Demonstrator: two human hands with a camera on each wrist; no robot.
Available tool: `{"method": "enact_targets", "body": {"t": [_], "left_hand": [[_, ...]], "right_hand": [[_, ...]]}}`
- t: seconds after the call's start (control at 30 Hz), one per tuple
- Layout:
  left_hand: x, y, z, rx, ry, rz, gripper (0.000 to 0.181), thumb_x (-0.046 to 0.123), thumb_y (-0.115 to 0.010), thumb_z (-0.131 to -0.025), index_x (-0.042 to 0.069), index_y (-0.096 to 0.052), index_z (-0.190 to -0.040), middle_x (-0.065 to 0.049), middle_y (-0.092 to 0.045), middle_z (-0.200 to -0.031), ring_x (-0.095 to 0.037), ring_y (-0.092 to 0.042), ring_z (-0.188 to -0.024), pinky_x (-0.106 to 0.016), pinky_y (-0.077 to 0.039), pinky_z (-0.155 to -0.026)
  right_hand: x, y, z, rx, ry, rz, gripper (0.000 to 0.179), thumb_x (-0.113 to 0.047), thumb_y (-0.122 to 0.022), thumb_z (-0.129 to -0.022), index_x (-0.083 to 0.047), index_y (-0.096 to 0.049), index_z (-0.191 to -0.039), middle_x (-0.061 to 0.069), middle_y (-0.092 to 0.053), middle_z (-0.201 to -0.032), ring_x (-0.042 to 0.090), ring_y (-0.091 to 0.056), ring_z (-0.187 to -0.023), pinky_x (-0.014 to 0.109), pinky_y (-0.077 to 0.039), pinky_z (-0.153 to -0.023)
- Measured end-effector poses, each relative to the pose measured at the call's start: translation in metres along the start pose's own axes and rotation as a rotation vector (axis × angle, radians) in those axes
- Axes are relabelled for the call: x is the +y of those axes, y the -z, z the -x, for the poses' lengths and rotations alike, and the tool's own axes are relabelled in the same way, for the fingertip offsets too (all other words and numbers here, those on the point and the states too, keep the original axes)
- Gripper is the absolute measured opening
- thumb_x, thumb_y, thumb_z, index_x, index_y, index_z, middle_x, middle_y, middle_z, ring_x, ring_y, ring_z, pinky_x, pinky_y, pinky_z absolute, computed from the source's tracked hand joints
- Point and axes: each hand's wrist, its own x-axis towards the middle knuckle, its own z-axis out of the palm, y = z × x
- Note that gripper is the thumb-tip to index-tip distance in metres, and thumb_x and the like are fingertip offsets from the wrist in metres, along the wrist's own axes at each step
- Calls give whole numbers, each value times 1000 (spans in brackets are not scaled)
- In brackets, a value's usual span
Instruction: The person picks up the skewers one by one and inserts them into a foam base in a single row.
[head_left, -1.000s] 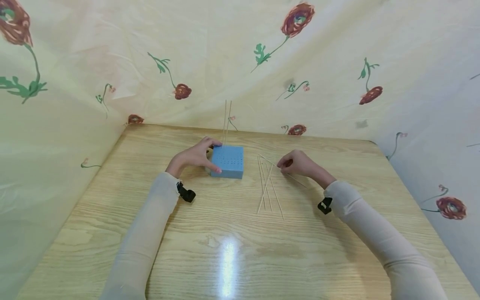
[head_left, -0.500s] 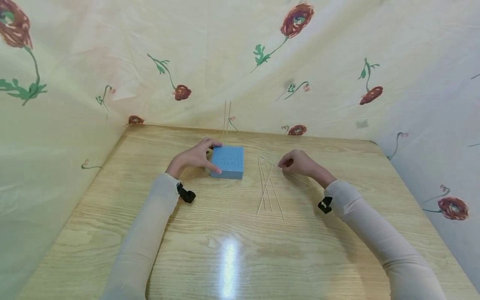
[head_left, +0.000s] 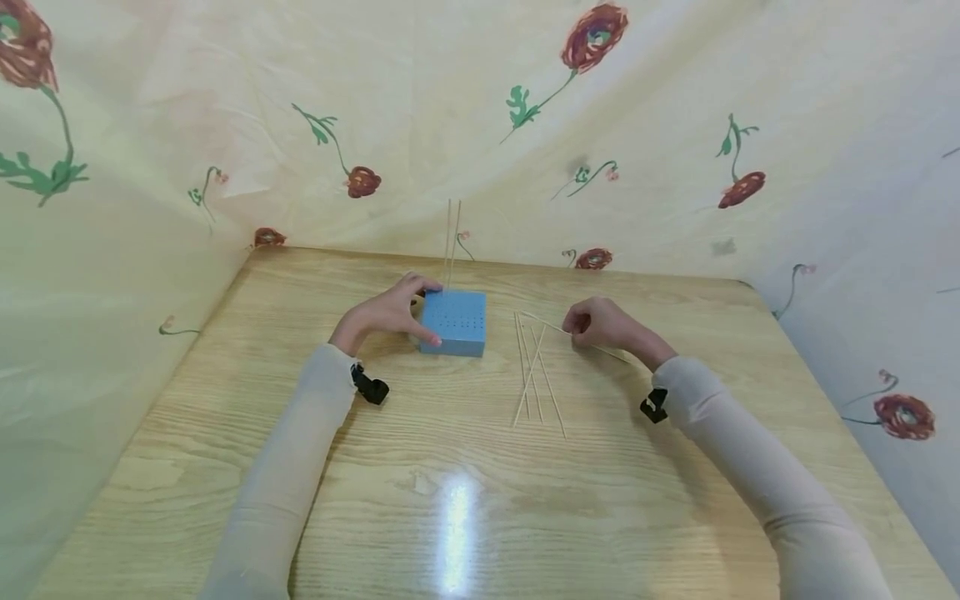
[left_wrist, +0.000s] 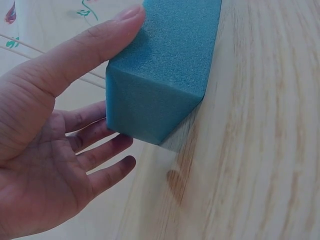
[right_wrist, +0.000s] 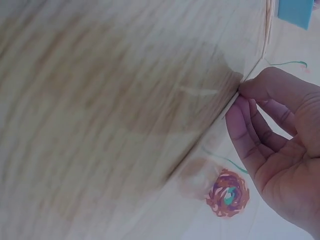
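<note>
A blue foam block with rows of small holes in its top sits on the table. My left hand grips it from the left side, thumb on the near edge and fingers at the far one. In the left wrist view the lower fingers of the left hand reach behind the block. Two thin wooden sticks stand upright at the block's back left. My right hand pinches another thin wooden stick between thumb and fingertips, low over the table, its far end near the loose sticks.
Several loose wooden sticks lie partly crossed on the wooden table, between the block and the right hand. A flower-printed cloth rises behind the table's back edge and along both sides.
My right hand has shifted slightly to the right, drawing the pinched stick along with it. The left hand and the block stay in place.
</note>
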Motion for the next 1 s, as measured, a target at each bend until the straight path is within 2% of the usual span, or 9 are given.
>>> {"method": "enact_targets", "body": {"t": [0.27,1.0], "left_hand": [[1,1,0,0,-3,-5,96,23,-90,-78,4,-34,-155,-16,-29,-157,-35,-31,-144,-56,-27,-121],[2,1,2,0,13,-2,96,23,-90,-78,7,-35,-155,-15,-29,-158,-34,-31,-145,-55,-26,-121]], "right_hand": [[4,0,1,7,-9,14,15,7,-68,-82,-2,-74,-92,10,-69,-81,17,-58,-72,29,-49,-65],[12,0,-4,43,31,-14,16,7,-69,-77,-2,-74,-89,9,-69,-78,16,-59,-71,27,-49,-63]]}}
